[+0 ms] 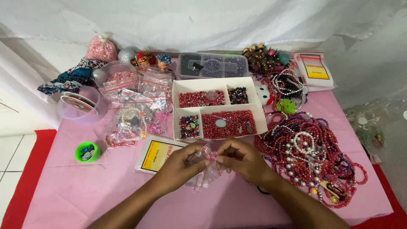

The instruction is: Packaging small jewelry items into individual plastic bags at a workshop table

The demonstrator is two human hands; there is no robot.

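- Head view: both hands meet over the pink tablecloth (85, 191), near the front edge of the table. The left hand (180, 163) and the right hand (241, 159) have their fingertips pinched on a small clear plastic bag (208, 166), crinkled and glossy, with pink showing inside it; what the pink is cannot be told.
- Just behind the hands sits a white cardboard tray (218, 108) split into four compartments: two hold red beads, two hold dark mixed beads. A pale oval piece lies on the red beads in the front right compartment.
- Behind the tray stands a clear plastic box (212, 65) with dark and purple beads in its sections.
- To the right lies a tangled heap of bead strands (307, 154), red, purple and pearl-white, round and shiny.
- Left of the tray lies a pile of small clear zip bags (135, 110) with red seal strips, holding beads and pearly bits.
- Further left: a round clear tub (78, 104), a small green round pot (87, 152) and a knotted bag of pink beads (101, 48).
- A flat packet with a yellow label (159, 154) lies partly under the left hand.
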